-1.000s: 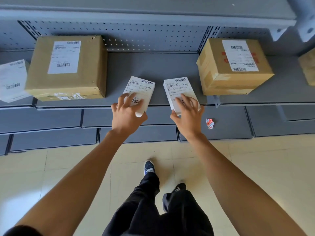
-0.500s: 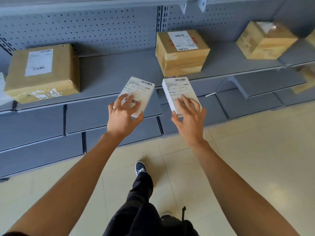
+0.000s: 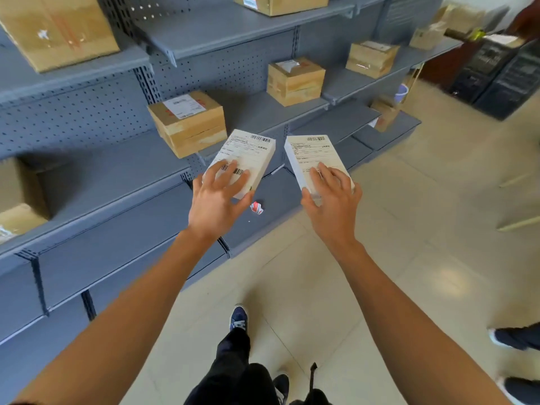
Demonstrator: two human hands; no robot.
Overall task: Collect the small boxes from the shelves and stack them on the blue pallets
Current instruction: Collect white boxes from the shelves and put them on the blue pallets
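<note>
You can read no word or number here. The two small white boxes at centre frame, the left box (image 3: pixel 245 159) and the right box (image 3: pixel 317 159), carry shipping labels with barcodes and print too fine to make out; the label on the brown carton (image 3: pixel 189 122) just upper left of them is blurred.

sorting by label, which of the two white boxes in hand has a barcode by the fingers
The white box in the left hand: a barcode shows between its fingers. The right hand's box shows one only at its far end.

Both small white boxes (image 3: pixel 244 159) lifted off shelf (image 3: pixel 117 182), carried rightward
</note>
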